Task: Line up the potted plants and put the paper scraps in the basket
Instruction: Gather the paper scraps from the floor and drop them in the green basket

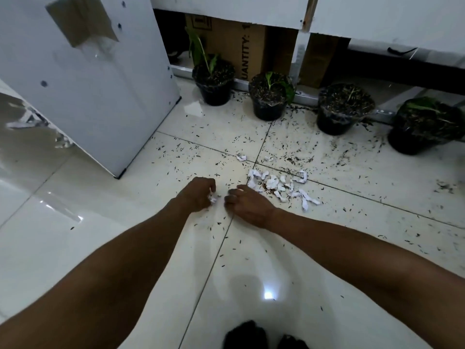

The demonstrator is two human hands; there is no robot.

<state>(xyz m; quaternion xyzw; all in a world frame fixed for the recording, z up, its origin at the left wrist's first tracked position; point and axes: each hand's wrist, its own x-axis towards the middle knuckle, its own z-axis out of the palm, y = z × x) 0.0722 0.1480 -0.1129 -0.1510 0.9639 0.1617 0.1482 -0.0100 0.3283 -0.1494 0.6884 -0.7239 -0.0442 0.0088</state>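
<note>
Nearest: both arms reach out low over the tile floor [100, 248]. Left hand [198, 193] is curled closed around a few white paper bits [213, 197] that poke out by the fingers. Right hand [247, 204] is just beside it, fingers bent down to the floor; can't tell if it's pinching anything.

Just past the right hand: main pile of paper scraps [279, 186] lies loose on the tile, spread to the right. Two stray scraps [241, 157] a bit farther out near the grout line. So paper pickup is started, most of it left.

Basket: not in view. Can't say what's gone in.

Dark soil debris [302, 152] is scattered all over the tiles between pile and pots. Not part of the task as worded.

Far: four potted plants along the base of the white panels [377, 16]: far-left pot [214, 81], second pot [269, 96], third pot [342, 109], rightmost pot [422, 125]. Roughly in a row, spacing fairly even. My read: line-up is done or near done, maybe minor straightening.

Remaining, as I judge it: gather the pile and strays, get them to the basket.
</note>
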